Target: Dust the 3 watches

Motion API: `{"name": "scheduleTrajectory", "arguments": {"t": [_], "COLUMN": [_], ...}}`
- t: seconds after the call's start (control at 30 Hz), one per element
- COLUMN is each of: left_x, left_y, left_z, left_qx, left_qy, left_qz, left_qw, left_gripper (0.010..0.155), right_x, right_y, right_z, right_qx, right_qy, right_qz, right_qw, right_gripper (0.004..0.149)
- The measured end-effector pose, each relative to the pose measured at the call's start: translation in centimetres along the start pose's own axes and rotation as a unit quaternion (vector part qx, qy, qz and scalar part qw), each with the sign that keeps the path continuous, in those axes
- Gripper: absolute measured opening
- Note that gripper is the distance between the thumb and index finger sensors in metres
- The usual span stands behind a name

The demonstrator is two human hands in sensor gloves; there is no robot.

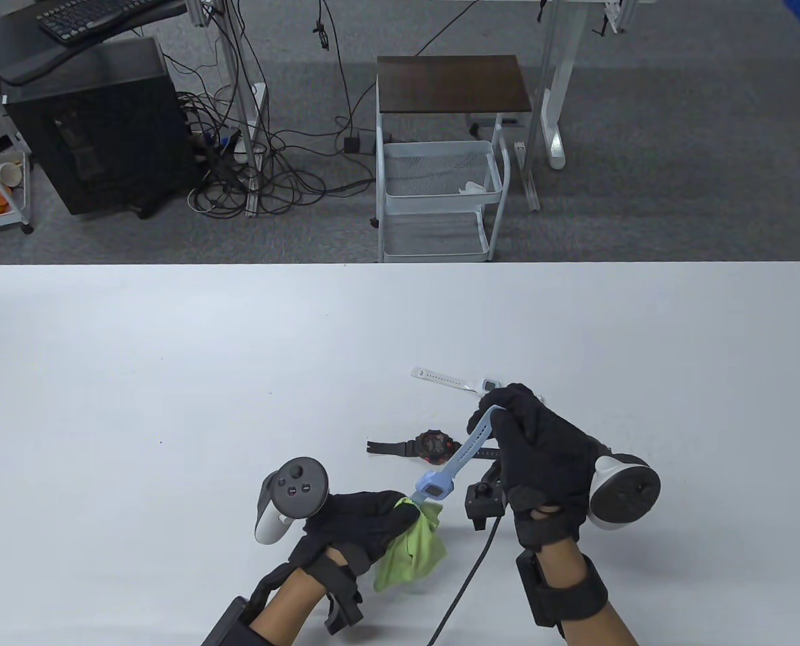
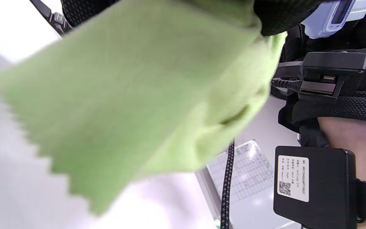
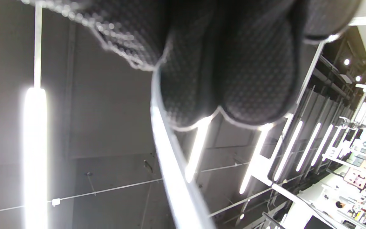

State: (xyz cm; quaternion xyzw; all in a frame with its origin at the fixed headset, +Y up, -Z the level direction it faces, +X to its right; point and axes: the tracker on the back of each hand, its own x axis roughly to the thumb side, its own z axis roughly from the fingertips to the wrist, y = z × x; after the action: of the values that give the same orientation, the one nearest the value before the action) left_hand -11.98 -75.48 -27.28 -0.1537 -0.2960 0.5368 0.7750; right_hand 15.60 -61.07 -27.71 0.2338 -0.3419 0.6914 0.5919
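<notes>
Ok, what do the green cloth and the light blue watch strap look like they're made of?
Green cloth: soft matte fabric, probably microfibre; it drapes in folds and has a zigzag-cut edge. Blue watch strap: smooth, flexible, likely silicone or rubber; it bends in the right hand.

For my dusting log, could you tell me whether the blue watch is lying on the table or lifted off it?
Lifted: the right hand grips the blue watch by its strap, its face meeting the green cloth in the left hand.

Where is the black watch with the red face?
In the table view, the black watch lies flat on the white table, right of centre, behind the raised blue watch and nearer the person than the white watch.
</notes>
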Motion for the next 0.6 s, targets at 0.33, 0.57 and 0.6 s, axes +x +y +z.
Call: {"name": "scheduleTrajectory", "arguments": {"t": [0.33, 0.57, 0.6], "left_x": [-0.13, 0.36, 0.34], "left_y": [0.17, 0.19, 0.18], "left_z": [0.14, 0.25, 0.25], "left_qx": [0.008, 0.018, 0.018], "left_qy": [0.015, 0.014, 0.015], "left_qz": [-0.027, -0.053, -0.052], "left_qw": [0.999, 0.998, 0.998], "left_gripper": [0.047, 0.049, 0.049], "right_x": [-0.04, 0.03, 0.02], "right_y": [-0.2, -0.45, -0.45], "right_z": [-0.02, -0.05, -0.05], "right_qx": [-0.01, -0.014, -0.014], "right_qy": [-0.001, -0.001, -0.001], "right_qz": [-0.008, -0.01, -0.01], "right_qw": [1.0, 1.0, 1.0], "right_gripper": [0.039, 0.039, 0.039]}}
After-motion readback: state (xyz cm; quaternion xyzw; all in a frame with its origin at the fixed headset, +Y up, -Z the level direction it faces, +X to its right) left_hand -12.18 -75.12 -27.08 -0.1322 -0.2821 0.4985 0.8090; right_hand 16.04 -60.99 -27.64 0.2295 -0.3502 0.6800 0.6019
